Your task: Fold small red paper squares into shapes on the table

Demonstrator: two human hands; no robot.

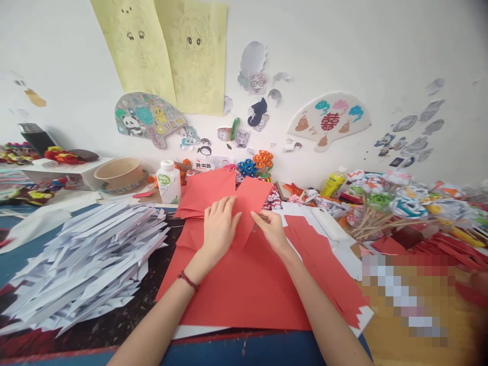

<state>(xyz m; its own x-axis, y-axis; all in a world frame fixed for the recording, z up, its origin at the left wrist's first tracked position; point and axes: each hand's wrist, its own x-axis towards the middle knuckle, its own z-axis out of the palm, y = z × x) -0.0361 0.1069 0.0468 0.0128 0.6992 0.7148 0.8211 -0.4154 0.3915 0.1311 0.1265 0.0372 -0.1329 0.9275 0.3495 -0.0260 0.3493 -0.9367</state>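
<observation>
The left hand's point(221, 226) spread fingers lie on the red paper point(253, 195); the right hand's point(271, 231) fingers pinch its right edge

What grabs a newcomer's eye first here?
Most likely the red paper in the middle, spread beneath the person's two hands: left hand flat on it, right hand pinching a sheet. Next, the big heap of folded white paper strips to the left. Behind, two yellow sheets with drawn faces hang high on the white wall.
</observation>
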